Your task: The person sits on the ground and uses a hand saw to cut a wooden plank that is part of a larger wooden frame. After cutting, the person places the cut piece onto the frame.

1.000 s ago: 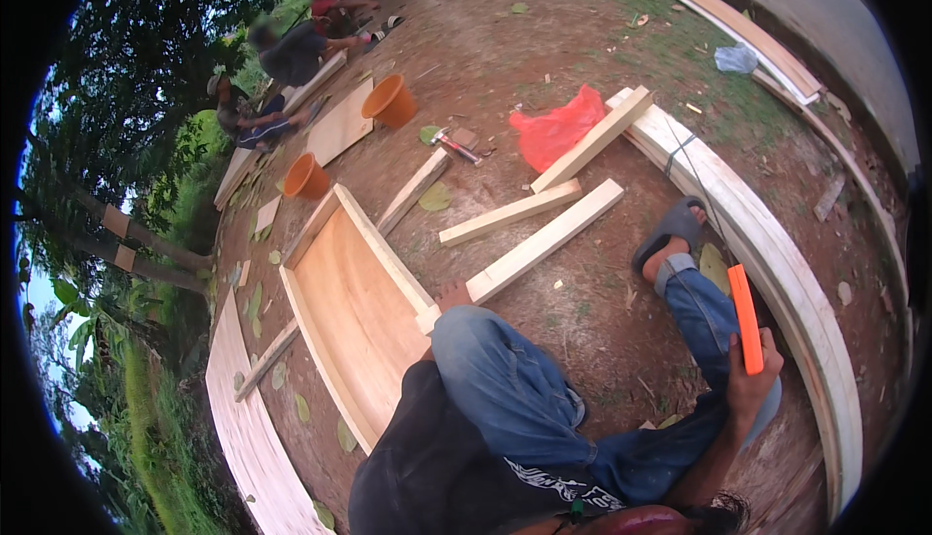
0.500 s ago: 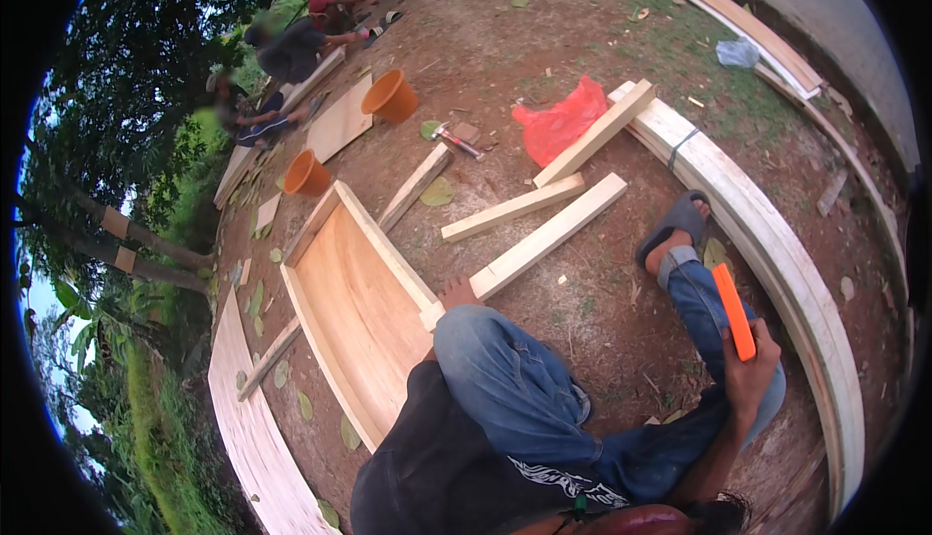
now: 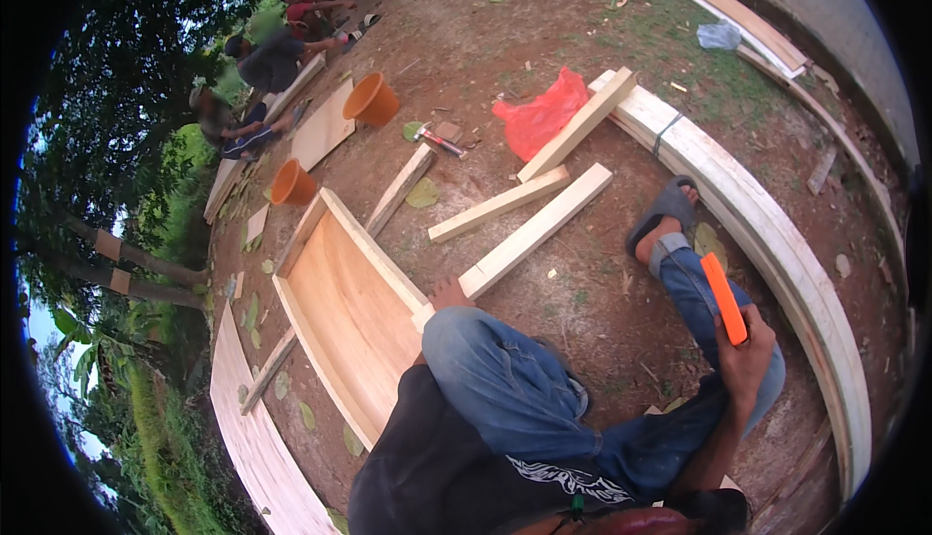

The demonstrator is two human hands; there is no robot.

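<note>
Bare earth [image 3: 592, 317] lies beneath. Right hand [image 3: 748, 355]: fingers wrapped round the near end of an orange tool [image 3: 725, 302], left of the planks [image 3: 764, 234]; probably light, stiff, best held there. Left hand [image 3: 449, 292], grip unclear, sits by a beam [image 3: 537, 229] and the frame's [image 3: 377, 249] corner.

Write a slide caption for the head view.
The right hand grips an orange tool, with loose timber pieces and a panelled wooden frame off to its left.

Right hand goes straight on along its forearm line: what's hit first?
Beyond the orange tool it grips, the right hand would probably meet the strapped timber stack; depth is unclear, so it might pass above.
</note>
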